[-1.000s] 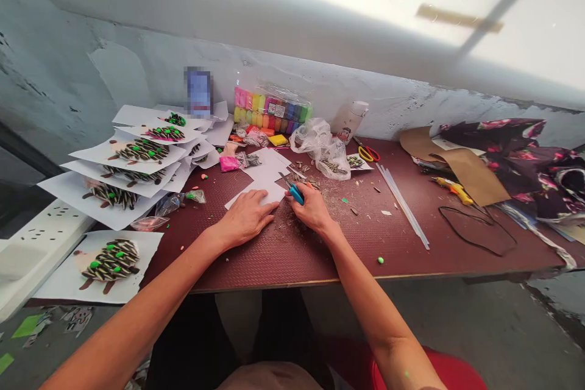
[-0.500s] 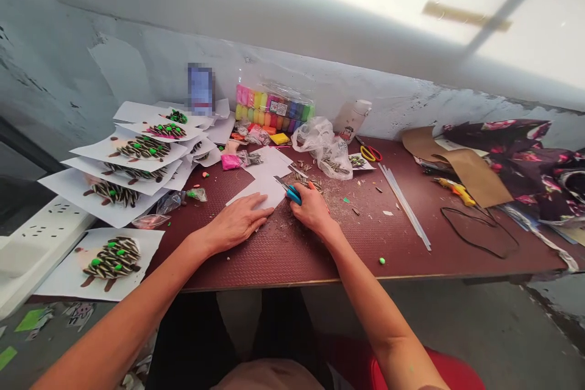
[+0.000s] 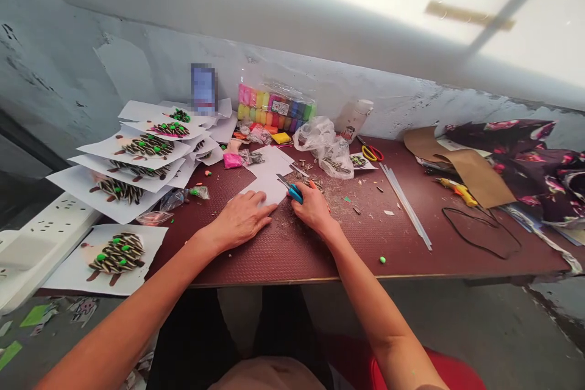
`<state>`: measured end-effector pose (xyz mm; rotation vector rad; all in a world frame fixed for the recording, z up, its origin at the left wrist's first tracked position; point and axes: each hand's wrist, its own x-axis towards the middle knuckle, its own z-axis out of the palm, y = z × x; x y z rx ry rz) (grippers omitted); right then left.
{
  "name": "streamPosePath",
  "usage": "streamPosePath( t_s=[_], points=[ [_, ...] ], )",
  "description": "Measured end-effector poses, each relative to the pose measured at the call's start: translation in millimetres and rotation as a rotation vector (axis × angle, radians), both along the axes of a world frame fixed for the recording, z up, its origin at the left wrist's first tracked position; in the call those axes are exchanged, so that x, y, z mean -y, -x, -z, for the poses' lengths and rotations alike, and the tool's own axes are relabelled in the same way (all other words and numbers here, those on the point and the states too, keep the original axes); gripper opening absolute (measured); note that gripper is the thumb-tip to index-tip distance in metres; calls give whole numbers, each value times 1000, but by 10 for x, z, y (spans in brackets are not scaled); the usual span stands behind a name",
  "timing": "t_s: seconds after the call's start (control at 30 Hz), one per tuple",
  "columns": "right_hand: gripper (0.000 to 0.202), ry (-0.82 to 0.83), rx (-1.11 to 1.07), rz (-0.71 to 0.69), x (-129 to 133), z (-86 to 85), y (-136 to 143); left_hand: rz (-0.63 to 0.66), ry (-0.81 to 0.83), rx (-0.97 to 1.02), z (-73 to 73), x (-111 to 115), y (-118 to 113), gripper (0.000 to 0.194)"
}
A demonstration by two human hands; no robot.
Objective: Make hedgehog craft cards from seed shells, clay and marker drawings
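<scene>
My right hand (image 3: 312, 206) is closed around a blue utility knife (image 3: 295, 192), its blade pointing up and left over the edge of a white sheet of paper (image 3: 267, 187). Flat on the near part of that sheet, my left hand (image 3: 243, 217) rests with fingers stretched out. Striped sunflower seeds (image 3: 315, 183) lie just beyond my right hand, with crumbs scattered around. A crumpled clear plastic bag (image 3: 326, 149) sits behind them, some seeds showing inside.
Stacked papers with seed hedgehogs (image 3: 148, 146) stand left, beside a power strip (image 3: 57, 231). At the back are a pack of coloured clay (image 3: 274, 106), a white bottle (image 3: 354, 119) and scissors (image 3: 371, 151). Glue sticks (image 3: 406, 207) and a yellow glue gun (image 3: 459, 191) lie right.
The view has shifted slightly. Both hands stay in nearly the same place, the left on the paper and the right holding the utility knife.
</scene>
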<state>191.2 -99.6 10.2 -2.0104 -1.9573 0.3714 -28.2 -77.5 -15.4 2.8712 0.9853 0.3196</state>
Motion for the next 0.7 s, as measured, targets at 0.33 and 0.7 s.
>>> streamPosePath(
  t_s=[0.33, 0.7],
  points=[
    [16, -39, -42, 20, -9, 40, -35, -21, -23, -29, 20, 9, 43, 36],
    [29, 2, 27, 23, 89, 45, -193, -37, 57, -24, 264, -337, -15, 48]
  ],
)
